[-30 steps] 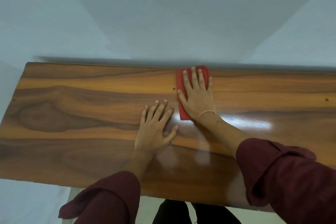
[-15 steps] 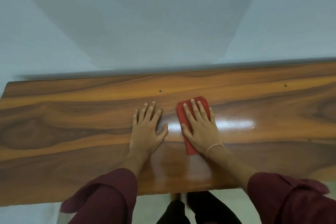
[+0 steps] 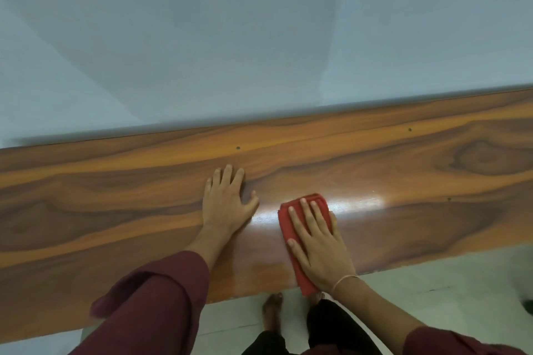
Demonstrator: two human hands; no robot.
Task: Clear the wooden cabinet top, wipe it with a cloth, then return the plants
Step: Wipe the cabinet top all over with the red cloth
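Cloth [image 3: 284, 223] middle under right hand [image 3: 317, 248]; cabinet top [image 3: 115, 196] cropped both sides.

**Item count, counter view**

Counter [image 3: 115, 196]: 1, a long wood-grain slab.
Cloth [image 3: 284, 222]: 1, red.
Hands: 2, left hand [image 3: 227, 204] and right hand [image 3: 320, 251].
Sleeves: 2, both maroon, left sleeve [image 3: 155, 297] and right sleeve [image 3: 450, 340].
Wrist band [image 3: 344, 279]: 1, thin, on the right wrist.
Small dark dots in the wood: 3, rear-middle dot [image 3: 238, 148], rear-right dot [image 3: 409, 129] and mid-right dot [image 3: 449, 199].
Bare foot [image 3: 272, 311]: 1 plainly seen on the floor. A second is mostly hidden.
Glare patch [image 3: 357, 204]: 1.
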